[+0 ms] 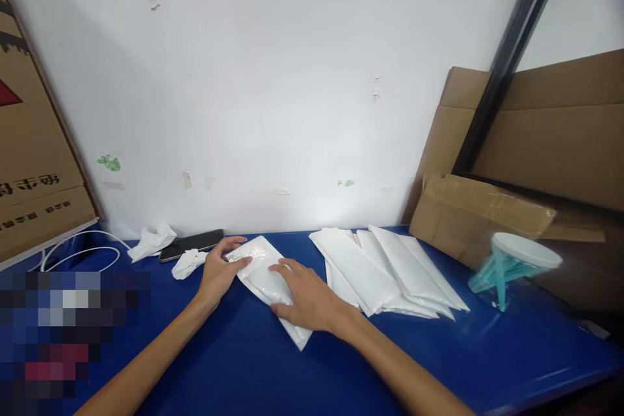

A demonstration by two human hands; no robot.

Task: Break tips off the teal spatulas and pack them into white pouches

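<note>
A white padded envelope (258,252) lies slantwise on the blue tabletop, its surface shiny and slightly lumpy. My left hand (220,273) grips its upper left edge, thumb on top and the other fingers around the far side. Across the envelope's middle rests my right hand (309,296), fingers spread and thumb apart, touching its surface; part of the envelope is hidden beneath it. Just right of that hand, a loose pile of similar white envelopes (361,270) fans out on the table.
Behind my left hand lie a dark phone (192,244) and crumpled tissues (152,242), with a white cable (85,234) further left. At the right, a white round lid-like disc (526,250) tops turquoise sticks in clear plastic. Cardboard boxes (478,218) border the blue table (244,377).
</note>
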